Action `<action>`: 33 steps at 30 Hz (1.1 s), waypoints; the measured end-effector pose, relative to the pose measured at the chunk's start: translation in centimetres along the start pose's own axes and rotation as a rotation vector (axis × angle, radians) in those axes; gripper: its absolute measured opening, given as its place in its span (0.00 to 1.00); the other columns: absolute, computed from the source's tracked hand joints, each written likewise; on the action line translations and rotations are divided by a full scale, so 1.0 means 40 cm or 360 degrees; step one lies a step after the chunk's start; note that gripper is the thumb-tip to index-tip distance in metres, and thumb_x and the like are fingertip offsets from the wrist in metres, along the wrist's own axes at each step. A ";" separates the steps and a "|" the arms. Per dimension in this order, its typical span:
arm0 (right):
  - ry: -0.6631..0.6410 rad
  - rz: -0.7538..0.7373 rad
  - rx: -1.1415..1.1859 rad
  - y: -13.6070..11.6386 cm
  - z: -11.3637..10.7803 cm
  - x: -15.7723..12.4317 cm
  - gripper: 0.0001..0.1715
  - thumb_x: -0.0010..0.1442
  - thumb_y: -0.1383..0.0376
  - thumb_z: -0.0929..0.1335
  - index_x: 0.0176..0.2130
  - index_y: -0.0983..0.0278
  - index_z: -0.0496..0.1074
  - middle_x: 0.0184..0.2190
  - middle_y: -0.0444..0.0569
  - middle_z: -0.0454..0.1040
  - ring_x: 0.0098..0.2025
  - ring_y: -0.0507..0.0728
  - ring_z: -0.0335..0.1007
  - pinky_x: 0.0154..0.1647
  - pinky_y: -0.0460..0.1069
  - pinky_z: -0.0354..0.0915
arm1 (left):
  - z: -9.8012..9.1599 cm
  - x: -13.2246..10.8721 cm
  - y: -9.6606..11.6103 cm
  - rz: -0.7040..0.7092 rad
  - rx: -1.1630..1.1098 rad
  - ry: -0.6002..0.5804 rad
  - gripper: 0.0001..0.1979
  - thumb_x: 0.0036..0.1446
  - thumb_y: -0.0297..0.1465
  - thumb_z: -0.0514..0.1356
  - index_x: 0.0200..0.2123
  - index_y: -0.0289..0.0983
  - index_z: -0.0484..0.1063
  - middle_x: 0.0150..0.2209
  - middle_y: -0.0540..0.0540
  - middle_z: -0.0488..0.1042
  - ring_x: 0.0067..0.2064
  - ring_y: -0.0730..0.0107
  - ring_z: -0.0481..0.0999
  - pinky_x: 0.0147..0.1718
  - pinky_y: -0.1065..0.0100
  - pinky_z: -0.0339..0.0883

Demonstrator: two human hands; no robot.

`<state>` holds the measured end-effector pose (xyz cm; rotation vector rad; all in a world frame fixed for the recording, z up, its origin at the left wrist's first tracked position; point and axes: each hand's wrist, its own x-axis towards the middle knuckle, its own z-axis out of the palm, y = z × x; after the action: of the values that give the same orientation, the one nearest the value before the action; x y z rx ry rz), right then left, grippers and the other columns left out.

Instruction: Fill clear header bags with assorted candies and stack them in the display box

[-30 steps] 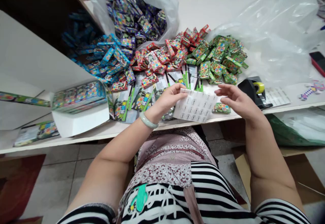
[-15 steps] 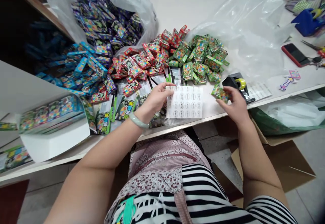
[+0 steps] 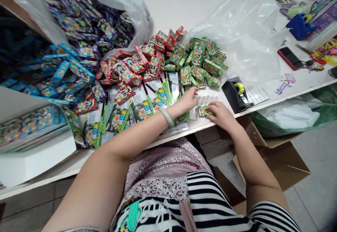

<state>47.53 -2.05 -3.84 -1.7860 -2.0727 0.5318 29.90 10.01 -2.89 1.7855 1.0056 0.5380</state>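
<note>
My left hand [image 3: 189, 100], with a pale bangle at its wrist, pinches the far left edge of a sheet of round stickers [image 3: 209, 99], now seen at a slant. Close to the table's front edge, my right hand [image 3: 222, 115] has its fingers closed on a small green box [image 3: 204, 111], which lies low beside the sheet. Beyond both hands is a heap of similar green boxes [image 3: 198, 53]. Flat printed packets [image 3: 143, 110] with black and green fronts lie left of my left hand. My fingers cover part of the held box.
Red boxes [image 3: 131, 65], blue boxes [image 3: 61, 70] and a plastic bag [image 3: 143, 18] of purple boxes [image 3: 92, 18] fill the left. A black tape dispenser [image 3: 233, 97] stands right of my right hand. Farther right are a phone [image 3: 291, 58] and scissors [image 3: 316, 57].
The sticker sheet has gone from facing me to a slant. My right hand has brought the green box left and down beside it. The view has shifted right.
</note>
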 end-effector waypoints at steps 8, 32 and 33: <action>-0.0180 -0.0078 -0.0110 0.012 -0.029 -0.006 0.17 0.57 0.65 0.71 0.47 0.65 0.78 0.50 0.60 0.75 0.54 0.68 0.69 0.58 0.64 0.66 | -0.191 -0.185 0.011 0.0504 0.0245 0.0171 0.18 0.62 0.29 0.58 0.55 0.37 0.68 0.55 0.39 0.73 0.56 0.61 0.73 0.60 0.57 0.64; -0.0112 0.0257 0.0482 -0.454 0.197 0.385 0.30 0.46 0.62 0.74 0.48 0.68 0.71 0.37 0.54 0.77 0.38 0.60 0.72 0.43 0.55 0.68 | -0.315 -0.532 -0.188 0.0112 0.0882 -0.0009 0.28 0.65 0.31 0.58 0.67 0.40 0.59 0.72 0.40 0.53 0.75 0.47 0.46 0.71 0.40 0.39; -0.0164 0.0335 0.0598 -0.440 0.178 0.389 0.24 0.47 0.59 0.73 0.43 0.67 0.72 0.32 0.50 0.75 0.33 0.57 0.70 0.38 0.53 0.67 | -0.321 -0.533 -0.195 0.0158 0.0795 0.0012 0.28 0.65 0.32 0.59 0.67 0.41 0.60 0.72 0.40 0.54 0.74 0.48 0.47 0.71 0.40 0.39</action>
<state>26.70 10.63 -0.93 -1.7845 -1.7097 1.0175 5.54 0.70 -2.79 2.2835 1.1290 0.3725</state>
